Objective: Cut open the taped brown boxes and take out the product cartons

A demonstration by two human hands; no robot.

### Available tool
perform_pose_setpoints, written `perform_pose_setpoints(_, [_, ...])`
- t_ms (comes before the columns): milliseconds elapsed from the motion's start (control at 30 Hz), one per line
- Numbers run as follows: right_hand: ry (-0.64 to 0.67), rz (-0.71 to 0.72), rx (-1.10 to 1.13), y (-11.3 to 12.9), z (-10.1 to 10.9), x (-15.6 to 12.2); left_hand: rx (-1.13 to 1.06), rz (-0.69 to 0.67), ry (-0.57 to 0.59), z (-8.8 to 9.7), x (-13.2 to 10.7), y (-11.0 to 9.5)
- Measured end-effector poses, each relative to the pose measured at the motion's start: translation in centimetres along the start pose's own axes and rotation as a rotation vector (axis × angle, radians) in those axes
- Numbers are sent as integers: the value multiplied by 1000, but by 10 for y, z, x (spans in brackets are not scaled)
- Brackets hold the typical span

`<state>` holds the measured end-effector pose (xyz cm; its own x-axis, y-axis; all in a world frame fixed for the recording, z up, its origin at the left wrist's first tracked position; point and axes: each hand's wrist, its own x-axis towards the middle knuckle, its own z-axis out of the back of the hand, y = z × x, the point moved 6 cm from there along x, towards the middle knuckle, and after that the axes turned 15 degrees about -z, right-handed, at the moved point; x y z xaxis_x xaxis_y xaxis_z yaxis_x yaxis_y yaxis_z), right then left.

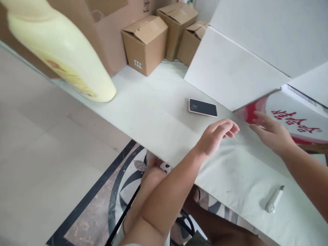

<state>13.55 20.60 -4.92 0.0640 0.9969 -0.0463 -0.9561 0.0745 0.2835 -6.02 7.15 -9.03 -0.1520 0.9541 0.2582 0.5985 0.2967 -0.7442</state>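
Over the pale-covered table, my left hand (217,136) hangs with bent fingers apart and holds nothing. A dark-screened phone (203,108) with a light pink edge lies flat just beyond it. My right hand (273,134) is open, its fingers stretched to the left in front of a red-and-white printed carton (294,119). Whether its fingertips touch the carton, I cannot tell. A small white box cutter (275,200) lies on the table below my right forearm.
A large pale yellow bottle (66,51) stands at the table's left edge. Small brown cardboard boxes (146,44) sit at the back beside a bigger carton (102,37). Large white panels (235,65) rise at the back right. My legs are under the table's near edge (164,157).
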Motion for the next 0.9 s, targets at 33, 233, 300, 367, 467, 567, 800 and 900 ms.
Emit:
perform_pose_setpoints(33, [53, 5, 27, 31, -10, -2, 6, -14, -40, 9, 0, -6])
perform_pose_setpoints(233, [162, 358, 126, 219, -73, -13, -14, -83, -307, 64, -6, -41])
perform_pose_setpoints(300, [154, 497, 69, 276, -95, -14, -42, -98, -420, 81, -11, -52])
perform_pose_setpoints(367, [122, 643, 29, 331, -114, -16, -50, -114, -494, 95, -17, -62])
perform_pose_setpoints(467, [76, 751, 58, 405, -135, -23, -35, -131, -555, 115, -22, -74])
perform_pose_setpoints(567, [48, 720, 104, 453, -147, -27, -44, -163, -612, 133, -23, -81])
perform_pose_setpoints(800, [-38, 680, 70, 467, -153, -34, -93, -216, -681, 152, -27, -90])
perform_pose_setpoints(900, [-56, 660, 22, 457, -148, -38, -91, -240, -682, 152, -31, -93])
